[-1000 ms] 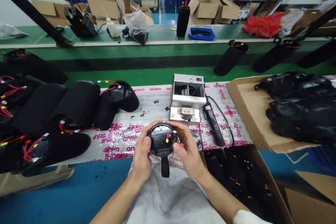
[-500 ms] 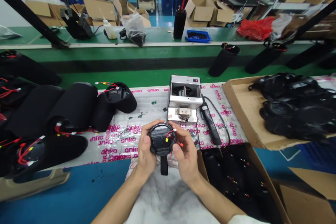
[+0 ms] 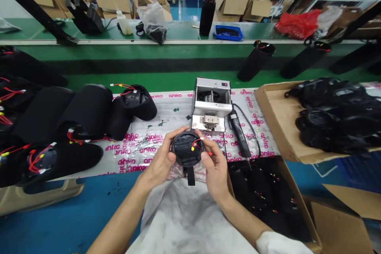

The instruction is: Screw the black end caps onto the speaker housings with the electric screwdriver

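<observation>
Between my two hands is a black round speaker part [image 3: 185, 151], its inner face turned up towards me. Red, white and yellow wire ends stick out at its right side, and a short black strap [image 3: 191, 176] hangs from its near edge. The fingers of my left hand [image 3: 162, 158] curve round the left rim. My right hand [image 3: 214, 164] grips the right rim, with the thumb near the red plug. Just beyond my fingertips stands a silver screw feeder [image 3: 212, 105]. A black electric screwdriver [image 3: 239, 135] lies to its right.
Black fabric speaker cylinders [image 3: 89, 111] with loose wires lie at left. On the right, a cardboard tray [image 3: 275, 127] holds black parts; below it a carton [image 3: 293, 178] holds more wired pieces. Behind runs a green conveyor [image 3: 166, 65] bearing several cylinders.
The view has tilted and shifted slightly. My left hand has loosened a little at the left rim, its thumb lower against the side. Both hands still hold the speaker part.
</observation>
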Demonstrator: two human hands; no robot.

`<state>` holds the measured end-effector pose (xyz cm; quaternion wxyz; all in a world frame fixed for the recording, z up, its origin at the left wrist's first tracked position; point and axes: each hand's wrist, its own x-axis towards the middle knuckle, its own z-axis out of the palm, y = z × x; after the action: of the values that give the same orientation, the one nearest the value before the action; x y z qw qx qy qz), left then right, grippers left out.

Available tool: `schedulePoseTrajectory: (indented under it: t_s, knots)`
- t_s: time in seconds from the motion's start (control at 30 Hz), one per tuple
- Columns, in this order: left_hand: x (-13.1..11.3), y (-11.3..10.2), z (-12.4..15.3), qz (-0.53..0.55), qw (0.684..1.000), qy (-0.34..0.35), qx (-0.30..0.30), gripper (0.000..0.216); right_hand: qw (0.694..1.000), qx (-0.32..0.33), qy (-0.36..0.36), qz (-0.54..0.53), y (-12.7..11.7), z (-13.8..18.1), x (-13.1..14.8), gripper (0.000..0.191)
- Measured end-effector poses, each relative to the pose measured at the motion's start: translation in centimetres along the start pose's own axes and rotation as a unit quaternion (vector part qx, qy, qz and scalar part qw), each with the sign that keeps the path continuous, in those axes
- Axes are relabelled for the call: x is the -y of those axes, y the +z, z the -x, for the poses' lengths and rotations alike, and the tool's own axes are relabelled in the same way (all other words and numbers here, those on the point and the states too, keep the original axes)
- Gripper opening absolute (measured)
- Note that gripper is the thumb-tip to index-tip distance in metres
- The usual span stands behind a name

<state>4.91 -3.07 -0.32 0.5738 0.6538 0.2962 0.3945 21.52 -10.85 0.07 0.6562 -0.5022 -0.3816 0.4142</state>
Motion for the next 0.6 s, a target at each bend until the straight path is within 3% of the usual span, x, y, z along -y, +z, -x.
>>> schedulePoseTrajectory:
  t_s: [0.1, 0.23, 0.47, 0.53, 0.6]
  knots:
    - [-0.9, -2.8, -0.7, -0.049, 0.995, -0.002, 0.090, 0.087, 1.000, 0.009, 0.010, -0.005, -0.3, -0.4, 0.2, 0.036]
    - [-1.7, -4.3, -1.7, -0.158, 0.980, -0.003, 0.118, 0.108, 1.000, 0.021, 0.014, 0.004, -0.6, -0.4, 0.4, 0.038]
    - [-1.8, -4.4, -1.9, -0.204, 0.972, 0.019, 0.111, 0.104, 0.999, 0.013, 0.000, 0.032, -0.6, 0.2, 0.2, 0.041]
    - [-2.0, -3.9, -1.6, -0.157, 0.980, 0.019, 0.122, 0.108, 0.999, 0.013, -0.004, 0.036, -0.4, 0.3, 0.1, 0.041]
    - [-1.8, -2.5, -1.2, -0.082, 0.992, 0.009, 0.100, 0.097, 0.999, 0.011, -0.010, 0.039, -0.2, 0.4, 0.0, 0.041]
